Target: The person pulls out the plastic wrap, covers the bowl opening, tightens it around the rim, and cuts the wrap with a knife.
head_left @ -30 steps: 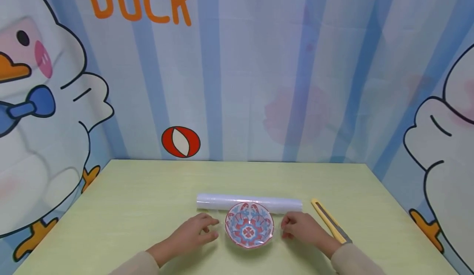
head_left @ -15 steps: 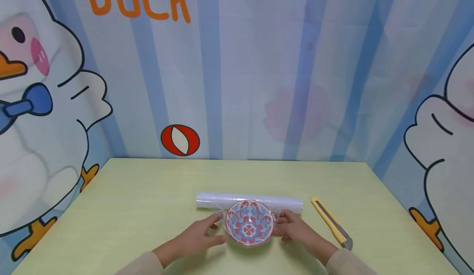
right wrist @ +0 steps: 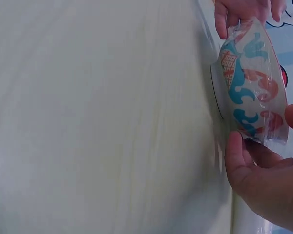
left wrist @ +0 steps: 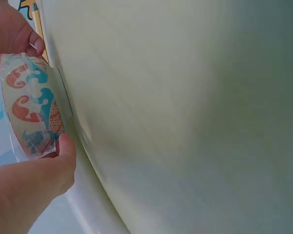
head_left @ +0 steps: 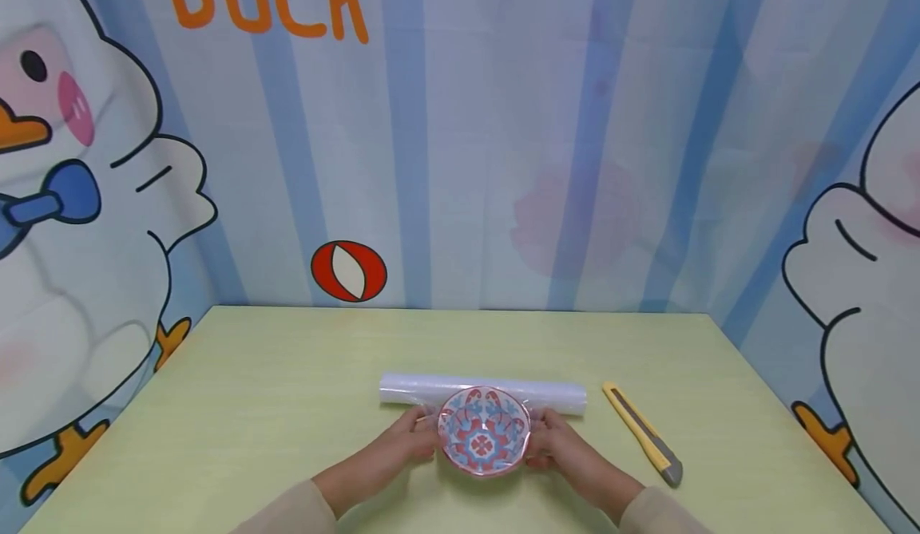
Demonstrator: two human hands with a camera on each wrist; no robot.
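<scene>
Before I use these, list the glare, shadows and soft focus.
Head view: glints on the patterned bowl, soft shadows below the left hand and right hand; left wrist view: shiny clear film, tabletop soft and darker toward the right; right wrist view: clear film glints, a dim shadow on the tabletop near the right hand.

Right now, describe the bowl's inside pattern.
The bowl has red and blue motifs on white, clearest in the head view.

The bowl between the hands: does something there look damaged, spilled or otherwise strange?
No damage or spill is visible. Only the clear film looks uneven: it is wrinkled along the outside of the bowl, rather than lying smooth.
</scene>
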